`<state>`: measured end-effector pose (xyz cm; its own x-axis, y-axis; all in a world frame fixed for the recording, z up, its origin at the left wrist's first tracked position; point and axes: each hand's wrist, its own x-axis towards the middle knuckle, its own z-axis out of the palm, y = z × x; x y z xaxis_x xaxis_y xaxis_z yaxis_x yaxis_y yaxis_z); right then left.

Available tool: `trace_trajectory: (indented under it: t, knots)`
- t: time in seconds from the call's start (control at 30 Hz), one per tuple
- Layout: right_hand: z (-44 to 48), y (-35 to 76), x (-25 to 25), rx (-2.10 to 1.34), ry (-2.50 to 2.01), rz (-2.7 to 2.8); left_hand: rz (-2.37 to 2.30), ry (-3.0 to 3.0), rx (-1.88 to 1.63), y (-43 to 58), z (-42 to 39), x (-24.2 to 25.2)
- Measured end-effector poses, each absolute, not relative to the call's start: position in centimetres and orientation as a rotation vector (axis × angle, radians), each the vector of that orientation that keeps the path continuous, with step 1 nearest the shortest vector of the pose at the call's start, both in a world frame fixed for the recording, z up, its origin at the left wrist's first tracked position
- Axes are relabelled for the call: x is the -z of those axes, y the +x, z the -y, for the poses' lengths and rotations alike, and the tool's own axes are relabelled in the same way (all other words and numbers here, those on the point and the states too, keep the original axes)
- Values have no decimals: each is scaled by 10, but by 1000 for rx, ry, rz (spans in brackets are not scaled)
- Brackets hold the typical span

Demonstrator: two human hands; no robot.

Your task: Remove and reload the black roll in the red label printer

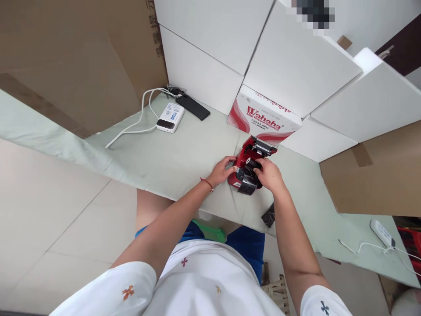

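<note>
A small red and black machine (232, 180), which looks like a label printer, sits on the cloth-covered table with its lid (245, 151) raised. Inside it lies a black ribbon roll (250, 162) with a pale core, and glossy black film (247, 186) hangs over the front. My left hand (224, 171) grips the machine's left side, thumb and fingers bent around the edge. Fingers of my right hand (269, 174) are closed on the right end of the ribbon roll; their tips are partly hidden. A crumpled black piece (269, 216) lies near the table's front edge.
Behind the machine stands a Wahaba-labelled carton (263, 118) against white boxes (204, 66). To the left are a black phone (193, 107), a white power bank (170, 117) and cables. Cardboard boxes (371, 175) flank the table; another white device (382, 233) lies at right.
</note>
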<state>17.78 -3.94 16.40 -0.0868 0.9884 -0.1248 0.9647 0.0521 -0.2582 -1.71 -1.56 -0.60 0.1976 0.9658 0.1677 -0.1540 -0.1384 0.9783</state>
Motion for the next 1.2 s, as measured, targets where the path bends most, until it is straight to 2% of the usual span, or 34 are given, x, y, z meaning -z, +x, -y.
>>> trace_trajectory:
  t: [0.1, 0.3, 0.47, 0.6, 0.7, 0.8, 1.0, 1.2]
  knots:
    - [32, 162, -162, -263, -2234, 2297, -880, 1322, -1237, -16, 16, 6]
    - [21, 157, -150, -216, -2280, 2271, -866, 1325, -1221, -18, 17, 2]
    - [39, 168, -138, -294, -1871, 2181, -858, 1306, -1221, -18, 17, 2]
    - [96, 170, -123, -116, -1468, 2039, -842, 1286, -1235, -17, 16, 4]
    - [139, 165, -105, 40, -1426, 1996, -830, 1281, -1229, -18, 16, 4]
    - [161, 162, -89, 50, -1429, 2007, -836, 1280, -1216, -20, 17, 2]
    - [159, 165, -75, -80, -1518, 2011, -883, 1268, -1156, -24, 21, -11]
    - [162, 158, -53, 17, -1446, 1982, -903, 1204, -1135, -23, 8, -30]
